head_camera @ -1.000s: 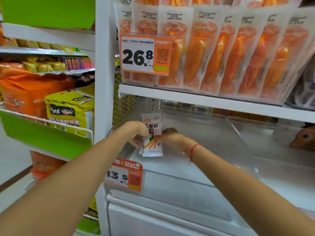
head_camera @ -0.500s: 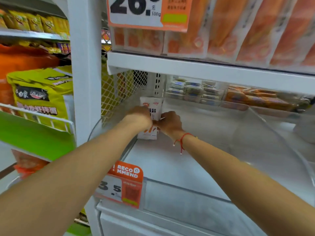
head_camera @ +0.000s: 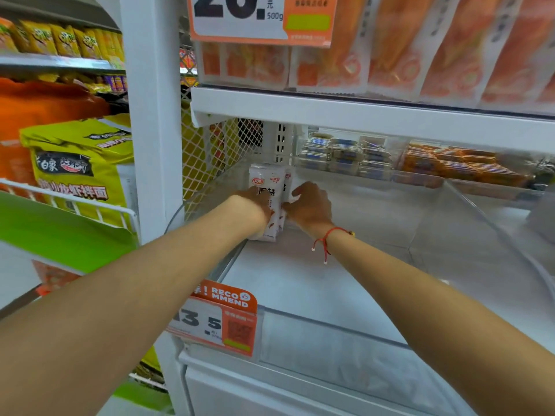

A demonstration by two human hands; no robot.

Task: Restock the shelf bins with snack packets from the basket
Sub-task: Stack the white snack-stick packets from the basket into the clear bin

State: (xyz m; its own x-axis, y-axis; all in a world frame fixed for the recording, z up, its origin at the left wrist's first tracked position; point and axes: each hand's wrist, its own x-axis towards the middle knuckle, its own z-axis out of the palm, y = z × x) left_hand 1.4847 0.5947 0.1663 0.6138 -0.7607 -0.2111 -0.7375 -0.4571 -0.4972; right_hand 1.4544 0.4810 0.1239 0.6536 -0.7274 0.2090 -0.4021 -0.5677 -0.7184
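From the head camera, both bare arms reach forward into a clear plastic bin (head_camera: 354,328) on a white shelf. At the far left corner of the bin stand a few white snack packets (head_camera: 268,187) with red lettering, upright and pressed together, their backs near the white slotted post (head_camera: 280,139) behind the bin. The left hand (head_camera: 255,205) is closed around the left side of the packets, its fingers wrapped over the front of the nearest one. The right hand (head_camera: 310,207) grips them from the right, thumb on the front face and fingers curled behind the edge. A red string bracelet (head_camera: 326,240) circles the right wrist. The rest of the bin floor is bare.

On the front lip of the bin hangs an orange and white price tag (head_camera: 220,321) with the words "RECOMMEND". Behind the bin, further back on the same shelf, lie rows of small blue and white packets (head_camera: 345,156) and, to their right, orange packets (head_camera: 456,165), each in its own clear tray. The shelf above holds a row of upright orange and white pouches (head_camera: 399,52), with a larger price tag (head_camera: 261,18) clipped before them. A white mesh panel (head_camera: 210,157) closes the left side, and past the white upright stands a yellow bag (head_camera: 81,166) in a wire rack, with an orange bag (head_camera: 36,106) behind it. The basket is not in the frame.
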